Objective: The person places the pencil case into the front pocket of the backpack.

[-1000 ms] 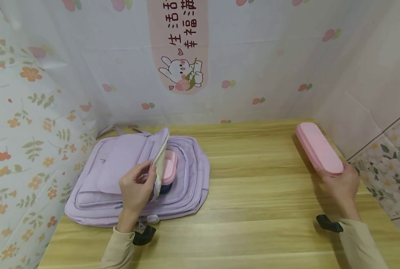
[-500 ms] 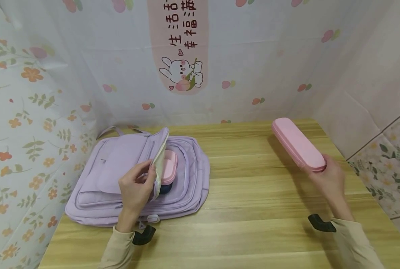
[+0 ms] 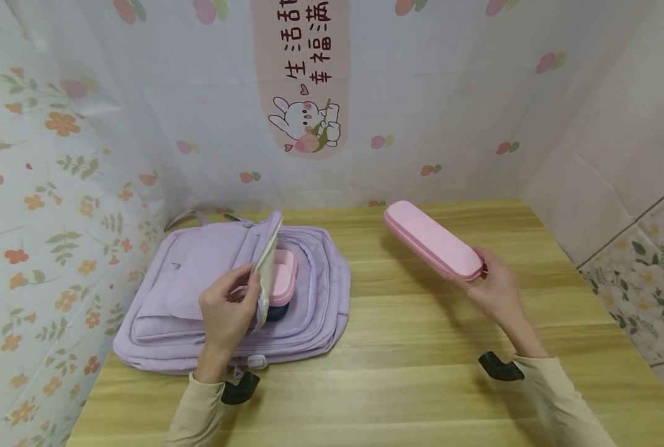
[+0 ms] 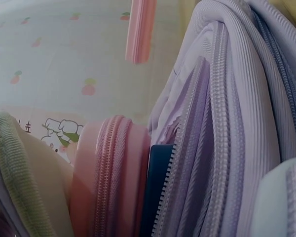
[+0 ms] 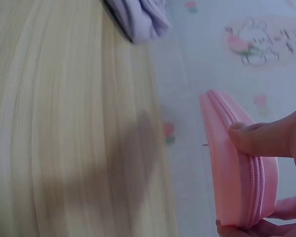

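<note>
A lilac backpack (image 3: 209, 273) lies flat on the left of the table, one pocket unzipped. My left hand (image 3: 228, 310) pinches the edge of the pocket's flap (image 3: 266, 267) and holds it raised. Inside sits a pink zipped case (image 3: 283, 276), with a dark blue item (image 3: 277, 311) beneath it; its kind is hidden. In the left wrist view the pink case (image 4: 111, 177) stands beside the dark blue item (image 4: 157, 187). My right hand (image 3: 494, 288) grips one end of a long pink zipped case (image 3: 432, 239), raised above the table. Thumb and fingers clasp that case (image 5: 232, 168) in the right wrist view.
The wooden table (image 3: 365, 397) extends between the backpack and my right hand. A printed curtain (image 3: 421, 105) hangs along the back, and a floral sheet (image 3: 47, 217) closes off the left. White buckles and a strap lie at the backpack's near edge.
My right hand has carried the long pink case leftward from the table's right side, toward the backpack. The left hand still holds the flap in the same place.
</note>
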Action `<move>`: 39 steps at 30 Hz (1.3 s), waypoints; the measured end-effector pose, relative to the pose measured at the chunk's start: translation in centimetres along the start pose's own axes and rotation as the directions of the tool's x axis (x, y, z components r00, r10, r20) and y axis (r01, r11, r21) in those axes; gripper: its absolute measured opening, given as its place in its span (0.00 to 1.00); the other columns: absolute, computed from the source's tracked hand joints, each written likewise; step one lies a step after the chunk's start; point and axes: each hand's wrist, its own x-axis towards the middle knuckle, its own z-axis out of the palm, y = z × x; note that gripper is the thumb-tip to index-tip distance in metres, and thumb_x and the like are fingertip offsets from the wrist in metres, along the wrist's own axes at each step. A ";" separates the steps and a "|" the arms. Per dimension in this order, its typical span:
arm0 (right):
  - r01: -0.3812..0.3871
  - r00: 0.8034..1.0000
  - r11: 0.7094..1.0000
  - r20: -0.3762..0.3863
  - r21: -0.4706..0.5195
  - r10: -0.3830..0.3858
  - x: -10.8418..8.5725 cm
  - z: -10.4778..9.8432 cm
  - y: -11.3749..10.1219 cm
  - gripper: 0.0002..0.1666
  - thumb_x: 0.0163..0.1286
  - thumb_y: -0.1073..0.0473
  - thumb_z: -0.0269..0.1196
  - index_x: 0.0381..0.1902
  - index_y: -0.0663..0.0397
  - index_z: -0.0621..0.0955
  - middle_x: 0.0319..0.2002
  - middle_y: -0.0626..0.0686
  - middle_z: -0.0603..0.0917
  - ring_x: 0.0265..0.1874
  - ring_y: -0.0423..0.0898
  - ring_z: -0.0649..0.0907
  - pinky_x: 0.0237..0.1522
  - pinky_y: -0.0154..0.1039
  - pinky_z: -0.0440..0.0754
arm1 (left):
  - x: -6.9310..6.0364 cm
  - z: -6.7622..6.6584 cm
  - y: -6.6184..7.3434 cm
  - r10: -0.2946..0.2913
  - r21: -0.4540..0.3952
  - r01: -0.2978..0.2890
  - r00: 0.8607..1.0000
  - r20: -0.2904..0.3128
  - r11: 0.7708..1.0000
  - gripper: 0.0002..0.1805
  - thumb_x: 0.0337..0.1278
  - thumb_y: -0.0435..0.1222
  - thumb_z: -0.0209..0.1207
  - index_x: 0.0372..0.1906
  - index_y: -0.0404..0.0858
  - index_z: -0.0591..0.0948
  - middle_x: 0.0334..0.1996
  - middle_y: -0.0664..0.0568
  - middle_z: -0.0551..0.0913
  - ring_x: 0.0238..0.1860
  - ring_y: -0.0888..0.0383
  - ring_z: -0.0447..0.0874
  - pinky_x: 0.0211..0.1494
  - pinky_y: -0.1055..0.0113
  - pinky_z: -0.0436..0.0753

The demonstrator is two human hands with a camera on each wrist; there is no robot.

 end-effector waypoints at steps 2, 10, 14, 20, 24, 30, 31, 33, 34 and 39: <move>0.019 0.999 0.999 0.039 0.027 -0.020 0.2 0.8 -0.7 0.41 0.54 0.64 0.77 0.62 0.74 0.73 0.51 0.73 0.81 0.46 0.64 0.83 0.41 0.17 0.73 | -0.1 0.0 0.0 -0.005 0.005 0.005 1.000 0.005 1.000 0.10 0.54 0.23 0.65 0.43 0.26 0.88 0.32 0.34 0.89 0.36 0.80 0.83 0.37 0.85 0.83; 0.074 0.988 0.993 0.126 0.094 -0.086 1.1 3.4 -3.7 0.43 0.54 0.64 0.78 0.64 0.74 0.72 0.56 0.72 0.79 0.52 0.64 0.82 0.52 0.59 0.85 | -0.1 -0.1 0.0 0.016 0.011 -0.016 1.000 -0.004 1.000 0.10 0.54 0.23 0.65 0.42 0.26 0.88 0.32 0.36 0.89 0.35 0.78 0.84 0.36 0.84 0.84; 0.104 0.977 0.983 0.168 0.150 -0.129 1.7 4.4 -5.3 0.43 0.54 0.65 0.78 0.65 0.73 0.72 0.58 0.70 0.79 0.54 0.63 0.81 0.54 0.60 0.85 | 0.0 -0.2 0.0 0.021 0.019 -0.021 1.000 -0.001 1.000 0.10 0.54 0.23 0.65 0.42 0.26 0.88 0.32 0.37 0.89 0.35 0.77 0.84 0.36 0.84 0.84; 0.144 0.950 0.958 0.236 0.246 -0.203 2.5 6.0 -7.4 0.44 0.53 0.66 0.78 0.66 0.69 0.72 0.59 0.67 0.80 0.56 0.62 0.81 0.58 0.58 0.84 | 0.0 -0.2 0.1 0.009 0.012 -0.009 1.000 0.004 1.000 0.10 0.54 0.23 0.65 0.42 0.27 0.88 0.32 0.36 0.89 0.35 0.78 0.84 0.36 0.84 0.84; 0.146 0.934 0.940 0.269 0.308 -0.234 2.8 7.0 -8.4 0.44 0.53 0.65 0.79 0.66 0.69 0.72 0.60 0.67 0.80 0.58 0.62 0.81 0.60 0.56 0.84 | 0.1 -0.1 0.0 0.007 0.002 -0.007 1.000 0.005 1.000 0.10 0.54 0.22 0.64 0.42 0.27 0.88 0.32 0.36 0.89 0.35 0.78 0.84 0.35 0.84 0.84; 0.105 0.920 0.918 0.313 0.382 -0.235 3.0 8.0 -9.4 0.45 0.51 0.67 0.79 0.66 0.68 0.72 0.59 0.66 0.80 0.59 0.61 0.81 0.63 0.56 0.82 | 0.0 -0.1 0.0 0.002 -0.003 -0.002 1.000 0.014 1.000 0.10 0.55 0.23 0.64 0.42 0.27 0.88 0.32 0.36 0.89 0.35 0.79 0.83 0.34 0.85 0.83; 0.092 0.918 0.917 0.323 0.387 -0.229 3.1 8.2 -9.5 0.45 0.51 0.67 0.80 0.65 0.68 0.72 0.59 0.65 0.80 0.59 0.61 0.81 0.63 0.55 0.82 | 0.0 -0.1 0.0 0.002 -0.004 -0.002 1.000 0.016 1.000 0.10 0.55 0.23 0.64 0.43 0.27 0.88 0.32 0.36 0.89 0.35 0.79 0.83 0.34 0.85 0.83; 0.064 0.915 0.914 0.342 0.400 -0.214 3.4 8.5 -9.7 0.45 0.51 0.67 0.80 0.65 0.67 0.72 0.60 0.65 0.80 0.60 0.61 0.81 0.65 0.54 0.81 | 0.1 0.0 0.0 0.011 -0.001 -0.011 1.000 0.015 1.000 0.10 0.55 0.23 0.64 0.43 0.26 0.88 0.32 0.36 0.89 0.34 0.78 0.83 0.35 0.85 0.83; 0.054 0.913 0.911 0.349 0.409 -0.211 3.5 8.6 -9.7 0.45 0.51 0.67 0.79 0.66 0.67 0.72 0.60 0.65 0.79 0.61 0.61 0.80 0.65 0.53 0.80 | 0.1 0.0 0.0 0.009 0.001 -0.009 1.000 0.014 1.000 0.10 0.55 0.23 0.64 0.43 0.27 0.88 0.32 0.36 0.89 0.33 0.77 0.83 0.35 0.85 0.83; 0.015 0.908 0.879 0.362 0.476 -0.211 4.6 9.5 -9.5 0.46 0.52 0.68 0.78 0.68 0.67 0.71 0.64 0.66 0.77 0.64 0.62 0.78 0.67 0.51 0.78 | 0.2 0.0 0.1 0.022 0.039 -0.023 1.000 0.008 0.999 0.09 0.56 0.23 0.65 0.42 0.28 0.88 0.31 0.37 0.89 0.32 0.73 0.84 0.38 0.86 0.82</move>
